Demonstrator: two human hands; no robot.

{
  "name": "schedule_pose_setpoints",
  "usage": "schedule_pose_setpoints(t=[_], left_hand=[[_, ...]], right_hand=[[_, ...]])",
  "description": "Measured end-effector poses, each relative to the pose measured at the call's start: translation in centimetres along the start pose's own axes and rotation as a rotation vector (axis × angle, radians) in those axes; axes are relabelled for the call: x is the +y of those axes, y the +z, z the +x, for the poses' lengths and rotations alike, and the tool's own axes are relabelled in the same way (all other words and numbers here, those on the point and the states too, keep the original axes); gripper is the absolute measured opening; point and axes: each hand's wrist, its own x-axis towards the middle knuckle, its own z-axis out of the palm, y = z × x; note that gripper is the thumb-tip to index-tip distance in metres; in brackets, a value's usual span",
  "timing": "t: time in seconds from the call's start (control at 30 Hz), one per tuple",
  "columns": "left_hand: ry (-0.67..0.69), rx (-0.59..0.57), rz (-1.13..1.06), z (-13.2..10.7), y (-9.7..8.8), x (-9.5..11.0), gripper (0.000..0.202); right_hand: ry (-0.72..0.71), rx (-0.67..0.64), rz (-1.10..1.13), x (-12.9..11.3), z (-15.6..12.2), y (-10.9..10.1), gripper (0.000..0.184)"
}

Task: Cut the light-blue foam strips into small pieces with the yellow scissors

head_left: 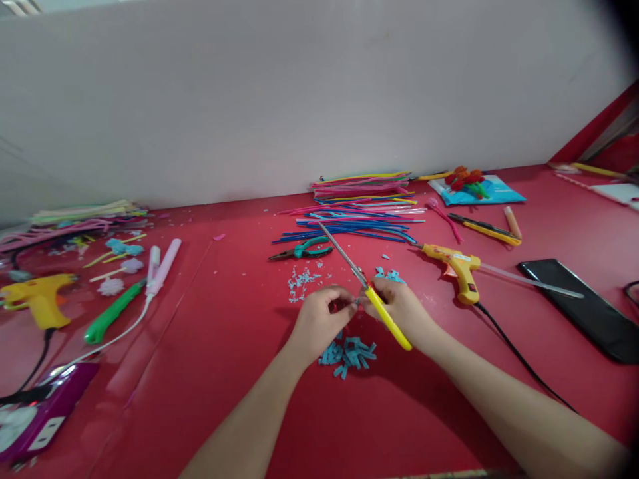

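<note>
My left hand (319, 318) is closed in a pinch on a small blue piece (357, 301), mostly hidden by the fingertips. My right hand (402, 307) grips yellow-handled scissors (383, 313), their blades pointing away to the upper left; its fingertips meet the left ones at the same piece. Just below the hands lies a pile of short blue cut strips (353, 356). A smaller heap of blue bits (391, 274) sits beyond the right hand. Pale blue trimmings (301, 283) are scattered beyond the left hand.
Teal-handled pliers (304, 250) lie ahead, before bundles of coloured pipe cleaners (359, 189). To the right are a yellow glue gun (456, 266), a cutter knife (486, 229) and a black phone (584, 306). Another glue gun (42, 296) and a purple power strip (54, 406) occupy the left.
</note>
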Motion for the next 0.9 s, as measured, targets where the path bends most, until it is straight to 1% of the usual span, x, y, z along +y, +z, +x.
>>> schedule_pose_setpoints(t=[0.1, 0.17, 0.23, 0.33, 0.4, 0.47, 0.63, 0.9], left_hand=[[-0.008, -0.005, -0.006, 0.0, 0.1, -0.1, 0.009], [-0.061, 0.018, -0.114, 0.2, -0.1, -0.2, 0.008], [-0.132, 0.1, -0.306, 0.5, -0.3, -0.4, 0.009], [-0.196, 0.27, -0.632, 0.9, -0.8, -0.7, 0.013], [-0.199, 0.331, -0.799, 1.0, -1.1, -0.8, 0.012], [-0.19, 0.363, -0.9, 1.1, -1.4, -0.8, 0.01], [-0.133, 0.382, -0.982, 1.2, -1.7, -0.8, 0.01], [-0.126, 0.401, -0.995, 1.2, -1.5, -1.1, 0.011]], right_hand=[[-0.038, 0.017, -0.067, 0.3, 0.0, 0.0, 0.013], [-0.062, 0.042, -0.111, 0.3, -0.1, -0.2, 0.018], [-0.077, 0.071, -0.203, 0.1, -0.2, -0.4, 0.023], [-0.078, 0.087, -0.425, -0.4, -0.6, -0.7, 0.026], [-0.083, 0.069, -0.563, -0.6, -0.8, -0.6, 0.029], [-0.091, 0.045, -0.669, -0.6, -0.9, -0.4, 0.032], [-0.123, 0.012, -0.824, 0.0, -0.9, 0.1, 0.037], [-0.155, 0.002, -0.868, 0.1, -0.9, 0.2, 0.039]])
